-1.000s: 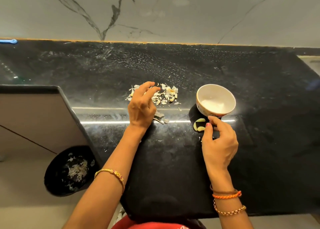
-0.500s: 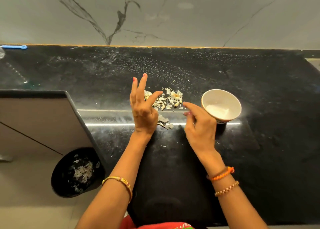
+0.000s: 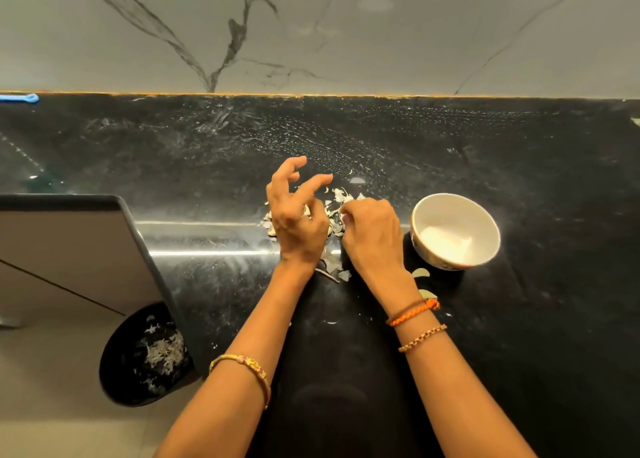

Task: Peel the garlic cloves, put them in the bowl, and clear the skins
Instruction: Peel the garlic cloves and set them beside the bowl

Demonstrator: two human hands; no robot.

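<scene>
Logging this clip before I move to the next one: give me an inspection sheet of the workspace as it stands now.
Surface: black stone counter, smeared and dusty.
Job's things: white bowl, nothing seen inside; two peeled garlic cloves on the counter just in front of it; pile of garlic skins under both hands.
Clutter: stray skin flakes near the wrists.
Hands: left hand over the pile, fingers loosely spread; right hand curled down into the skins, its grip hidden.
Cables: nothing seen.
Surroundings: black bin on the floor holding skins; marble wall; blue object at the far left edge.
</scene>
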